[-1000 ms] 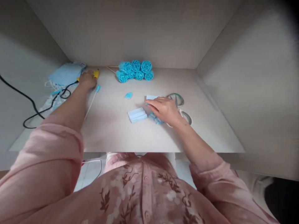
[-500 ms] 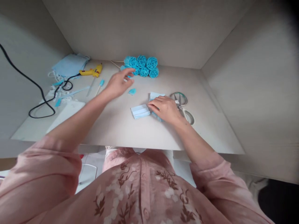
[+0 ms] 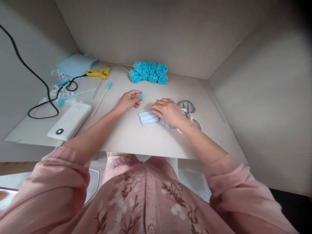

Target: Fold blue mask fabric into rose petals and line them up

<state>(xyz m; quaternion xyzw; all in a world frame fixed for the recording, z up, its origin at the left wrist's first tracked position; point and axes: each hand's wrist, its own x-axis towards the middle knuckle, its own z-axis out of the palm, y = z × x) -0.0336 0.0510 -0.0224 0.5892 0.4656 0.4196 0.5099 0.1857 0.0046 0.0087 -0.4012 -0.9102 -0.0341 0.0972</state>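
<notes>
We can read no text; dark oval (image 3: 59, 131) on white power bank's (image 3: 73, 117) near end is illegible.

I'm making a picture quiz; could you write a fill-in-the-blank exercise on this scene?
The glue gun is ____ in colour.
The roses lie to its ____.
Of the left hand and right hand, the ____ one is nearer the small blue piece.
Each sleeve is coloured ____.

Missing words: yellow; right; left; pink.
</notes>
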